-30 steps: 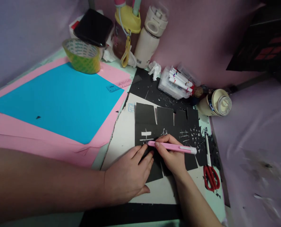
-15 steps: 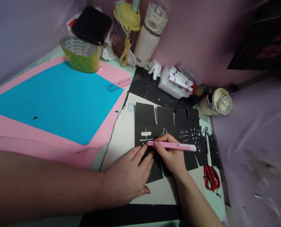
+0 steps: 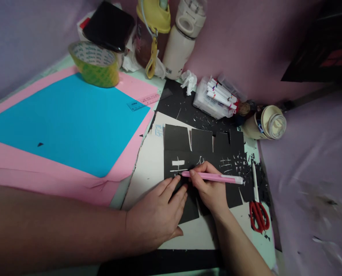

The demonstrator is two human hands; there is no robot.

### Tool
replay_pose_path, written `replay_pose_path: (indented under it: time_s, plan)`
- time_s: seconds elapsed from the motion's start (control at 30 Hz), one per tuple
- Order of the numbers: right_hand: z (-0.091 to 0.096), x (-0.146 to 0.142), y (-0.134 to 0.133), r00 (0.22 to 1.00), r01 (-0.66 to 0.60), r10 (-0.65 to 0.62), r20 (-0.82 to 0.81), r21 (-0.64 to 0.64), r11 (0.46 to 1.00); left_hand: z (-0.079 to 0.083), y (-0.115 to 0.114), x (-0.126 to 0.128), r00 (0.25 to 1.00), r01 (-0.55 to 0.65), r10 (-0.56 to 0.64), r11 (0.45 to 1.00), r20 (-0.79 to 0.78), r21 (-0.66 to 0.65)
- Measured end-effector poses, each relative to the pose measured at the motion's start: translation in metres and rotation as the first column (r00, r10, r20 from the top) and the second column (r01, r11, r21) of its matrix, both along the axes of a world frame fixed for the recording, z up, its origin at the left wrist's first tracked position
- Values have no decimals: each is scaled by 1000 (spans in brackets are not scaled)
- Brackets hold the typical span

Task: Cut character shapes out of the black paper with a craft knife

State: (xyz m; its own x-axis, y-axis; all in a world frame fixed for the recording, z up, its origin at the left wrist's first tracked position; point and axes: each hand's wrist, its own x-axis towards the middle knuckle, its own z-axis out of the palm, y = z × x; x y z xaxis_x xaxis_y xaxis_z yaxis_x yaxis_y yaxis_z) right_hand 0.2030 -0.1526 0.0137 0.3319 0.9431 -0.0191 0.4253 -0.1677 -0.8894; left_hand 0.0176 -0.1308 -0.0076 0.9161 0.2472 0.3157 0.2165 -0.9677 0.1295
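My right hand (image 3: pixel 211 188) pinches a slim pink pen-style craft knife (image 3: pixel 209 177), its tip down on a sheet of black paper (image 3: pixel 176 140) near the fingertips of my left hand. Flat on the same sheet lies my left hand (image 3: pixel 162 212), fingers stretched and holding nothing. White openings and thin lines in the black paper form strokes and a grid-like pattern. Under the sheet is a white board (image 3: pixel 146 153). The exact contact of the tip is too small to make out.
Red-handled scissors (image 3: pixel 258 214) lie at right among black scraps. Blue paper (image 3: pixel 73 122) rests on pink paper (image 3: pixel 124 161), with a tape roll (image 3: pixel 100 73) and a ruler (image 3: pixel 143 101). Behind stand a white bottle (image 3: pixel 179 50), a marker box (image 3: pixel 213 99) and a cup (image 3: pixel 254 126).
The craft knife and my right hand have shifted slightly right. My left hand stays pressed on the black paper. The camera view has moved a little.
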Motion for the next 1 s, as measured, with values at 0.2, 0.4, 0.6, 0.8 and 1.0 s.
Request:
replay_pose_path:
  time_s: [0.2, 0.4, 0.6, 0.8, 1.0]
  plan:
    - [-1, 1, 0, 998, 24, -25, 50, 21, 999, 0, 0, 0, 1000, 1, -1, 1000, 6, -1]
    - [-3, 2, -2, 998, 25, -27, 53, 43, 999, 2, 0, 0, 1000, -1, 1, 1000, 0, 5]
    - [-4, 2, -5, 1000, -13, 12, 17, 26, 1000, 1, 0, 0, 1000, -7, 6, 1000, 23, 16]
    - [-4, 2, -4, 1000, -17, 16, 16, 8, 1000, 0, 0, 1, 1000, -8, 8, 1000, 22, 17]
    - [-2, 0, -2, 1000, -15, 16, 27, -6, 1000, 0, -1, 1, 999, -11, 11, 1000, 31, 11]
